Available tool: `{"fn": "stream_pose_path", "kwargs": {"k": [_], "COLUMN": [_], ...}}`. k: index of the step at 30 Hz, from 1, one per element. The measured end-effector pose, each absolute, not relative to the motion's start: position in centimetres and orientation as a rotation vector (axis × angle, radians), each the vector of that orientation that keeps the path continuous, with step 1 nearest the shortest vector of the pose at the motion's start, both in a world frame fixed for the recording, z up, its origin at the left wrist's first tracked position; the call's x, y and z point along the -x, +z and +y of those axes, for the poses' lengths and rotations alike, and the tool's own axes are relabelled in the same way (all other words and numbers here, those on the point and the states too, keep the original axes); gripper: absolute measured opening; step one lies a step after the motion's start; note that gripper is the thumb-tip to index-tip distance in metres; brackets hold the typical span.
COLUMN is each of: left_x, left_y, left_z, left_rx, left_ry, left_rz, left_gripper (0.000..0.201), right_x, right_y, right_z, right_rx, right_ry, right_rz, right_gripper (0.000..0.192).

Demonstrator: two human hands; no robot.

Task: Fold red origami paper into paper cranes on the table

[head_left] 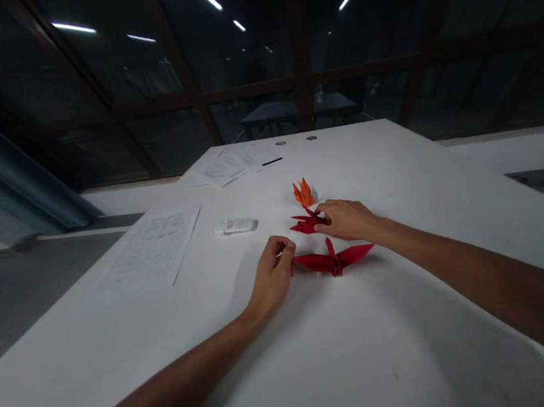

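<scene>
A red paper crane (335,261) with its wings spread rests on the white table nearest to me. My left hand (274,263) is closed at the tip of its left wing, thumb and fingers pinched together. Just behind it is a second, darker red paper crane (304,224), its points facing left. My right hand (346,218) pinches that crane at its right side, and the fingers hide part of it. Beyond both stands an orange paper crane (303,194), touched by neither hand.
A white glue-like container (234,226) lies left of the cranes. Printed sheets (152,245) cover the table's left side, with more papers (229,167) and a black pen (272,161) farther back. Two round table fittings (280,143) sit near the far edge, before dark windows.
</scene>
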State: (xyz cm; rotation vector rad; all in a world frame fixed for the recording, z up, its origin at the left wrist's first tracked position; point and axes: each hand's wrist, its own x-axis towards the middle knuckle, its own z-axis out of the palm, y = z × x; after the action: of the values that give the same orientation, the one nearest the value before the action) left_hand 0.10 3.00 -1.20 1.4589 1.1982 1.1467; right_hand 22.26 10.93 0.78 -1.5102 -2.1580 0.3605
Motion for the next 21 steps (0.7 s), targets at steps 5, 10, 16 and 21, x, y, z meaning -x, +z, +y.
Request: {"fn": "stream_pose_path", "kwargs": {"k": [5,10,16,21], "left_x": [-0.2,-0.2,-0.1,-0.3], "left_y": [-1.1,-1.2,-0.8,0.4], "left_z": [2.8,2.8,1.9,-0.7], "left_rx": [-1.460,-1.462,-1.671,-2.152], "left_ry": [1.139,1.141,1.334,1.440], "left_rz": [1.188,1.192,1.181,0.858], "left_gripper": [0.014,0.014,0.009,0.013], "right_x": [-23.6,-25.0,-24.8,-23.4], "right_y": [-0.6,-0.3,2.9,4.0], "right_z": [11.1,10.6,4.9,-2.1], "right_rx": [1.545,1.458,1.284,1.157], "right_ry": [0.444,0.652,0.932,1.197], "right_rz": [-1.973,-1.652,-1.288,-1.145], "right_gripper": [0.007,0.012,0.013,0.010]}}
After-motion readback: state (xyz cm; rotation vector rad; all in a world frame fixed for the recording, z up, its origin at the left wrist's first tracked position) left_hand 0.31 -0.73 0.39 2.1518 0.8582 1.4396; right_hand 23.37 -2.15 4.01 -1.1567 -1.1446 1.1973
